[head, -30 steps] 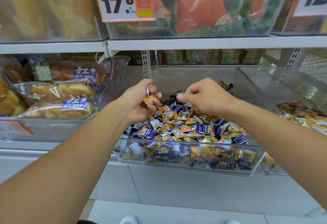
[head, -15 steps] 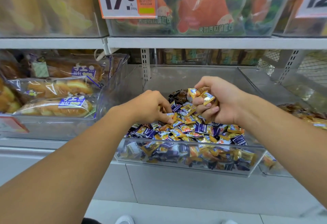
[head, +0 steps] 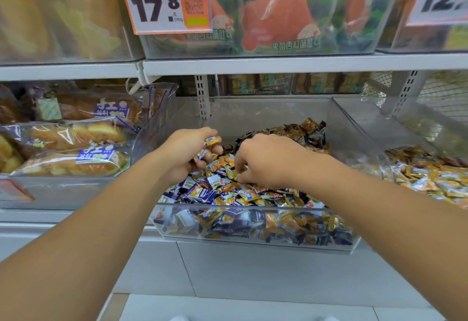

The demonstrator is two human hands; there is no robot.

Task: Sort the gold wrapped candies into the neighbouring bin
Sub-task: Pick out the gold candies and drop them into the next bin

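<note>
Left hand (head: 186, 154) grips several gold wrapped candies (head: 212, 141); right hand (head: 263, 160) pinches into the mixed bin (head: 253, 241). Recommend checking wrapper colour before transferring to neighbouring bin (head: 379, 161).

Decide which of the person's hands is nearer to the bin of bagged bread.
Left. The left hand, holding candies, hangs over the mixed bin's left edge, next to the bread bin. The right hand is farther right, over the candy pile.
</note>
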